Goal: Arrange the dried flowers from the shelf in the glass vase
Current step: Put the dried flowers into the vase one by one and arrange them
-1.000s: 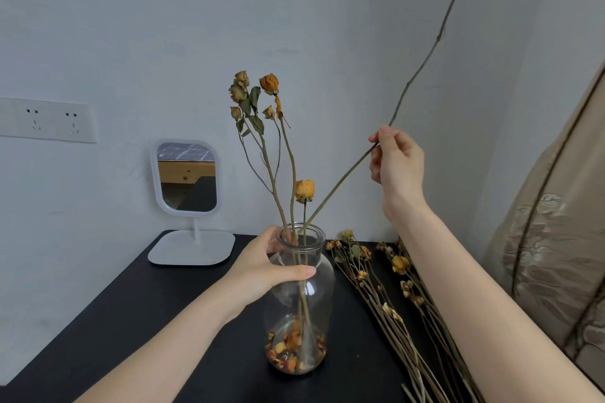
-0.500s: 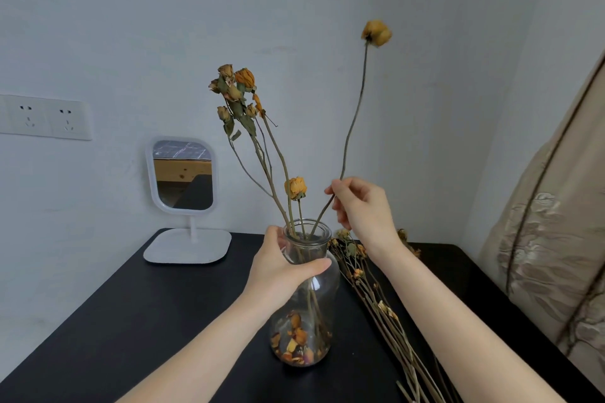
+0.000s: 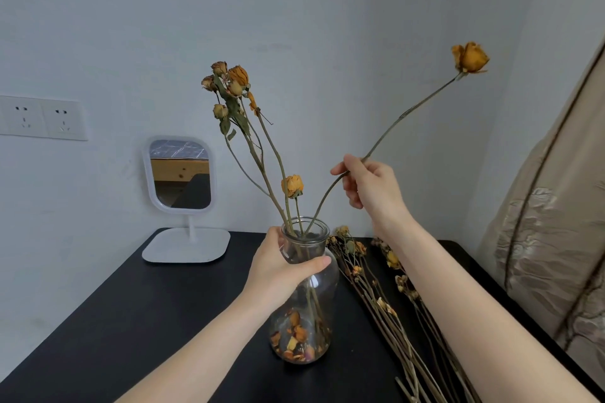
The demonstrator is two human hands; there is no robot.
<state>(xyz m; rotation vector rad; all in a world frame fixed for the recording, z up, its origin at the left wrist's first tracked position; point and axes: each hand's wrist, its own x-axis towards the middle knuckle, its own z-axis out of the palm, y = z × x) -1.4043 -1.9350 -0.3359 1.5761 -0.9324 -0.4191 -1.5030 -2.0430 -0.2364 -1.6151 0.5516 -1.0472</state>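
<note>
A white mirror (image 3: 179, 173) stood at the back left of the tabletop (image 3: 131, 321). The left hand (image 3: 278, 268) had its fingers (image 3: 319, 262) clenched round the neck of the glass vase (image 3: 306, 304), which stood upright. The right hand (image 3: 370, 186) pinched the long-stemmed flower (image 3: 470, 57) partway up, the stem's foot already inside the vase mouth. Half a second earlier that stem rose almost straight; now it leaned out rightward, apart from the other stems. It seemed placed, with only the letting go left. Many loose dried flowers (image 3: 376, 288) still lay right of the vase.
</note>
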